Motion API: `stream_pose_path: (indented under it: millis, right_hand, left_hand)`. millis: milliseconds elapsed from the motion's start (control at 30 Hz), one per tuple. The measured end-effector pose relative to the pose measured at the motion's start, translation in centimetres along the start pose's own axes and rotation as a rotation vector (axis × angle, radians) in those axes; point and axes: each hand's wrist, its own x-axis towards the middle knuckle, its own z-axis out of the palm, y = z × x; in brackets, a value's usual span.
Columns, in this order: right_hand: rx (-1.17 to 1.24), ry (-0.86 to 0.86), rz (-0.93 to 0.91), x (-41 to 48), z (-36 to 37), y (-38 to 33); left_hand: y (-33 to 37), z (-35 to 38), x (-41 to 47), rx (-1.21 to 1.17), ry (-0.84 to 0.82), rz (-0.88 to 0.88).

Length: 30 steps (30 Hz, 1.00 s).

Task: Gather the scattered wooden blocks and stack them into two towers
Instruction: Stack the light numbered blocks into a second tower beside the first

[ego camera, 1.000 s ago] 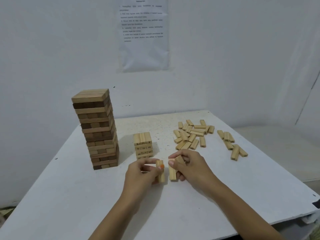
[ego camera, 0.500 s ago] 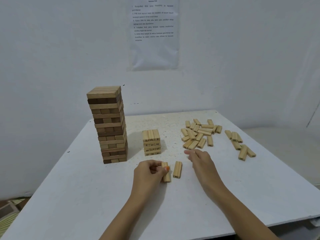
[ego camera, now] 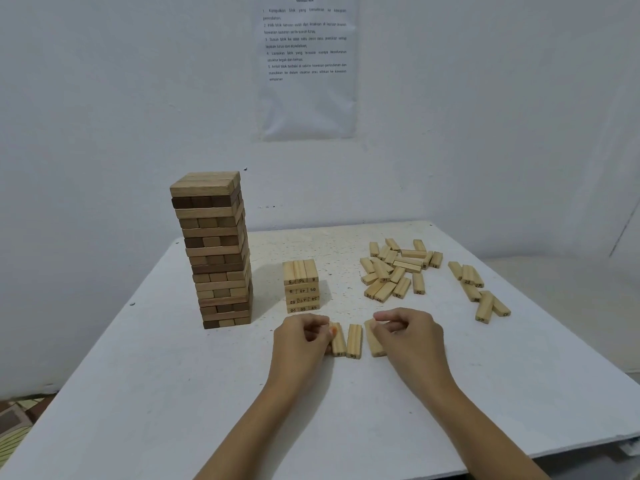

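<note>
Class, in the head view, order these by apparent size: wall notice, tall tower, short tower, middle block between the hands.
Tied first: wall notice and tall tower look alike; the notice is farther away and cropped, so they stay unranked.
Then: short tower.
Last: middle block.

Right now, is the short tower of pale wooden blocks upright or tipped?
Upright: the short tower of pale wooden blocks stands on the white table, its layers level and aligned.

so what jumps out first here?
The tall dark tower stands at the table's back left, dwarfing the short pale tower beside it. Loose blocks lie scattered at back right. Up front, the left hand and right hand, fingers curled, sit at either end of a row of three pale blocks.
</note>
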Motion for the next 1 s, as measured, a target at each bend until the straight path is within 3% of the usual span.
stream_pose_path:
  millis: [233,333,467,633,900,1000]
  right_hand:
    - [-0.055,-0.084,-0.063,-0.5,0.1,-0.5]
    - [-0.086,-0.272,-0.128,-1.1,-0.2,-0.6]
    - [-0.271,-0.454,-0.310,-1.6,-0.6,-0.2]
    - [-0.244,-0.637,-0.314,-0.8,-1.3,-0.5]
    - [-0.207,-0.729,-0.298,0.1,-1.1,-1.1]
    - [-0.316,-0.739,-0.347,-0.3,-1.6,-0.7]
  left_hand:
    - [0.4,-0.1,-0.5,-0.094,-0.065,-0.035]
    - [0.3,-0.5,-0.7,-0.095,-0.054,-0.058]
    - [-0.2,-0.9,-1.0,0.099,-0.010,-0.009]
    - [-0.2,-1.1,-1.7,0.169,0.014,0.044]
    - [-0.9,-1.3,-3.5,0.058,0.088,0.046]
    - [-1.1,-2.0,-4.2,0.267,0.134,0.177]
